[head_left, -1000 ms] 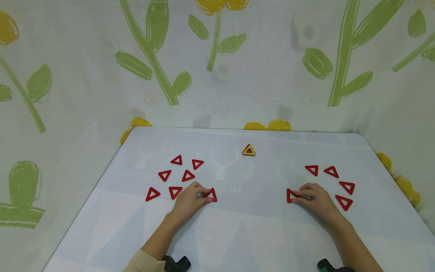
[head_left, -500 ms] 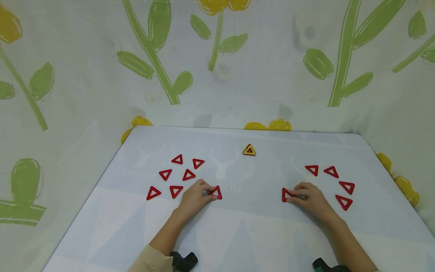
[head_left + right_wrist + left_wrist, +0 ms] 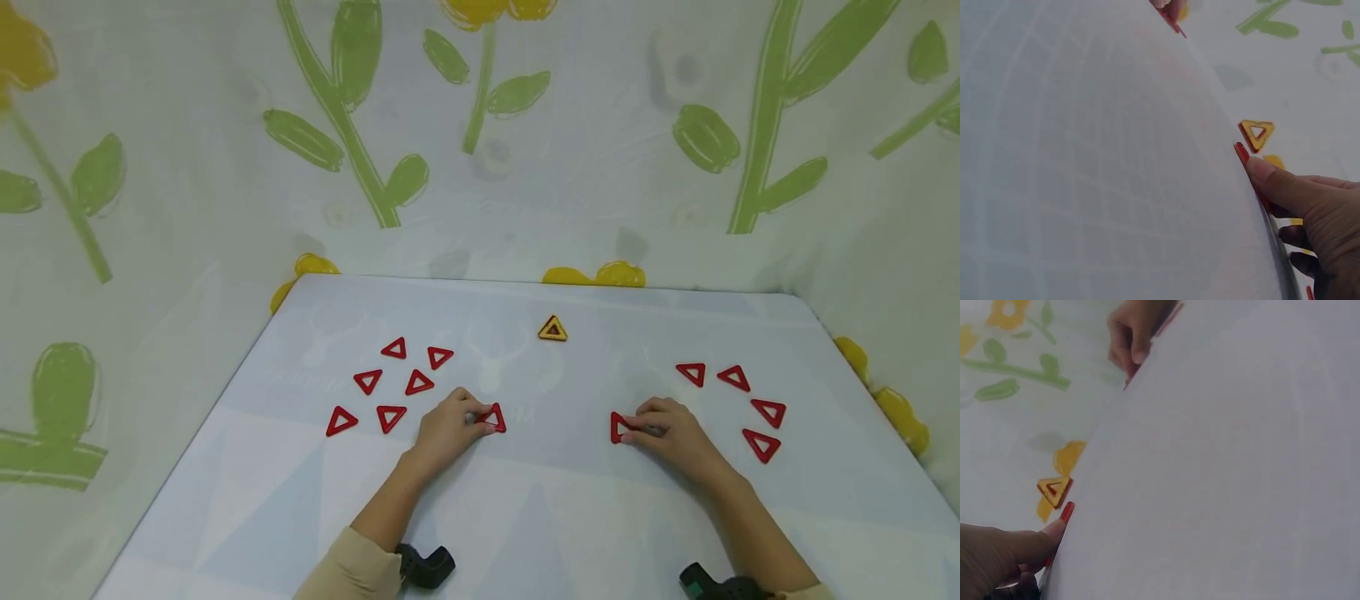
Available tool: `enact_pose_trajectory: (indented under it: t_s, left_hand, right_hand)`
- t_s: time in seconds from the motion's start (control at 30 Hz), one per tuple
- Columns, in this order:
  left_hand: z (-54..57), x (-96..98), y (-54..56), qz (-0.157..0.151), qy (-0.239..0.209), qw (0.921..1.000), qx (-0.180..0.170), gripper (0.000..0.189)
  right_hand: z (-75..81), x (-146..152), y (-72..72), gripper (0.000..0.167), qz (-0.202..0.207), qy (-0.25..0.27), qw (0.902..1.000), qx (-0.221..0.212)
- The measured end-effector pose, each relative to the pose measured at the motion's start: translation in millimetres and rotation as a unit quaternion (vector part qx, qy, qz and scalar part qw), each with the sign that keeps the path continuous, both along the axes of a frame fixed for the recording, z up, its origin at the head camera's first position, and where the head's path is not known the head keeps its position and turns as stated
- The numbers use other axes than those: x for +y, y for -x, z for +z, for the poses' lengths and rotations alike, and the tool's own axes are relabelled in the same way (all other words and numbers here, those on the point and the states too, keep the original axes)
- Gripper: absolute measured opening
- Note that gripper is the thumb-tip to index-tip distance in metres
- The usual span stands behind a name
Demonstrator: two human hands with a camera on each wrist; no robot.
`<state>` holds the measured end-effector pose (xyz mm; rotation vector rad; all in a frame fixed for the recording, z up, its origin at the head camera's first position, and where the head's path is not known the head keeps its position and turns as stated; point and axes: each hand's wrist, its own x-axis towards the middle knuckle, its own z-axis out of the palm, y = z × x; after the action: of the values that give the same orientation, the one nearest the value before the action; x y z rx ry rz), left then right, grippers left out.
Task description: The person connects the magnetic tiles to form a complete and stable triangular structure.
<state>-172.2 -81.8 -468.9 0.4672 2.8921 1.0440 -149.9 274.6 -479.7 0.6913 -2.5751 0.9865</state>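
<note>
Near the middle of the table, my left hand [image 3: 444, 433] pinches a red triangular frame [image 3: 502, 418] by its left corner, between thumb and fingers. Across from it, my right hand [image 3: 672, 435] holds another red triangular frame [image 3: 614, 427] by its right corner. Both pieces lie low over the tabletop, with a gap between them. In the left wrist view the thumb presses the red piece [image 3: 1067, 512], seen edge-on. The right wrist view shows the thumb on the other red piece [image 3: 1242, 153]. Farther back, between the two hands, sits a yellow triangle [image 3: 552, 337] with red beneath it.
Several red triangular frames [image 3: 332, 422] lie loosely grouped on the left of the white table [image 3: 525, 533]. Several more red frames [image 3: 761, 447] are at the right, beyond the right hand. A flower-printed cloth [image 3: 570, 183] rises behind the table.
Both hands have slid inward with their red triangles, the left to the right and the right to the left, so the gap between the pieces is smaller. The other triangles have stayed put.
</note>
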Motion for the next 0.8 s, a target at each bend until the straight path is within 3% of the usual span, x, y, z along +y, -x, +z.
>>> enact_pose_trajectory:
  t_s: [0.4, 0.57, 0.8]
  left_hand:
    - [1.8, 14.1, 1.9, -0.016, 0.018, 0.9995, 0.022, 0.03]
    - [2.2, 18.4, 2.7, -0.032, 0.006, 0.9981, 0.052, 0.029]
    - [-1.1, 21.3, 5.8, -0.043, -0.016, 0.9971, 0.06, 0.027]
  right_hand:
    - [1.7, -13.2, 5.8, 0.021, 0.034, -0.003, 0.9994, -0.002]
    - [0.4, -17.8, 8.1, 0.021, 0.036, -0.006, 0.9993, -0.001]
    - [1.2, -25.0, 11.2, 0.021, 0.038, 0.0, 0.9993, -0.003]
